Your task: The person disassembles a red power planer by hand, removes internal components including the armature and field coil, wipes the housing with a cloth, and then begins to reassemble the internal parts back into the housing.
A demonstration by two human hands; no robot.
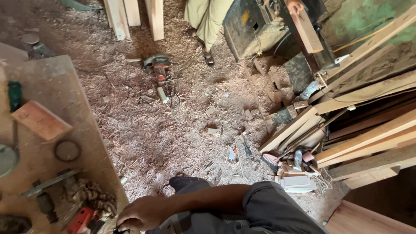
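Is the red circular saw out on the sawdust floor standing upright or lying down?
Lying down: the red circular saw rests on its side on the wood shavings, cord loose beside it.

Open shavings-strewn floor [164,138] mid-frame, cluttered workbench [82,112] left, stacked planks [368,138] right

Colours and patterns noted:

- Bench [65,91]: dull tan-brown board, dusted pale.
- Wood block [41,121] on the bench: reddish-orange.
- Green handle [14,94] at the bench's far left: dark green.
- Ring [67,150] on the bench: black.
- Power tool [81,219] at the bench's near edge: red body with black parts.
- Floor [143,130]: covered in pale beige shavings, pinkish in places.
- Circular saw [159,69] on the floor: red and grey.
- Planks [368,138] stacked at right: light orange-tan, plain grain.
- Machine [249,26] at top: black with a yellow patch.
- Wall [368,17] at top right: mottled green.
- Sleeve [277,208]: dark grey.
- Other person's garment [208,17]: khaki.
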